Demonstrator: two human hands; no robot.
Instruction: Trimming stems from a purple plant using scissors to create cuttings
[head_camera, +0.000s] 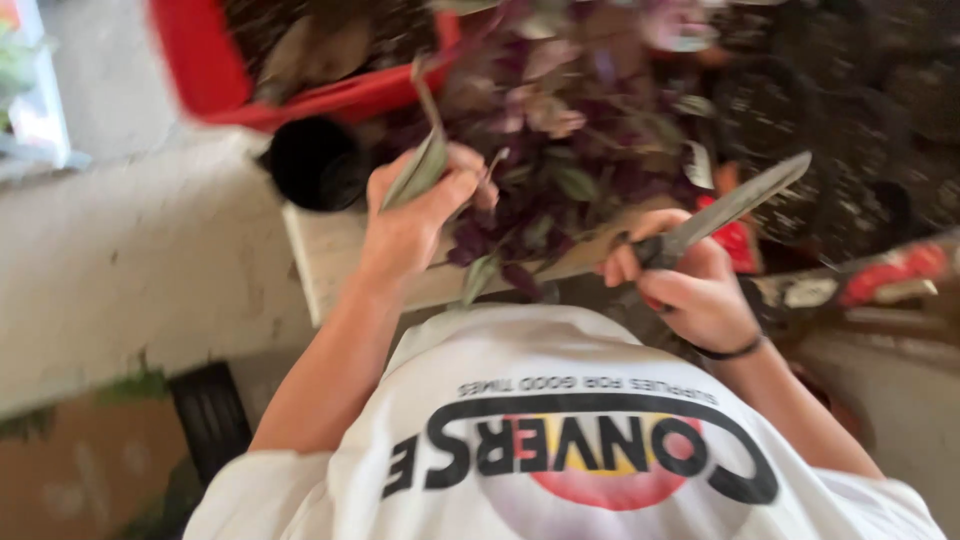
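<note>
My left hand (412, 222) is closed on a long grey-green leaf (425, 160) that sticks up out of the fist. My right hand (690, 288) grips the dark handle of a knife (735, 205), its blade pointing up and to the right. Both hands are at the near edge of a purple-leaved plant (560, 150), which spreads between and above them. The plant sits on a pale slab or box (325, 262). My white printed shirt (560, 440) fills the bottom of the view. The picture is blurred by motion.
A red container (205, 65) with dry leaves stands at the upper left, a black round pot (315, 165) just below it. Pale concrete ground (120, 250) lies to the left. Dark soil or foliage (860, 110) is at the upper right. A black ribbed object (210, 420) is near my left arm.
</note>
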